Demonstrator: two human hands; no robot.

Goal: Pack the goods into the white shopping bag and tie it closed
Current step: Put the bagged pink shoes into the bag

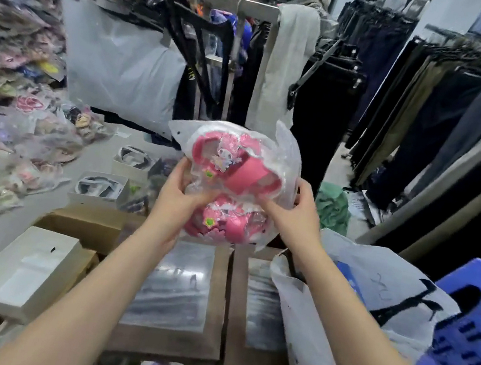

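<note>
Pink sandals in clear wrap [233, 181], gripped by both hands [181, 194], white shopping bag [356, 299] beside

The sandal packet [233, 181] sits between the left hand [179, 194] and the right hand [298, 212], above the boxes [174, 293]. To its right lies the shopping bag [356, 299], just left of the stool [475, 336]. Packets [9, 45] pile up at the left, and a clothes rack [232, 4] stands behind.

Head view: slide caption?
Left hand and right hand hold a packet of pink sandals, white shopping bag at right.
</note>
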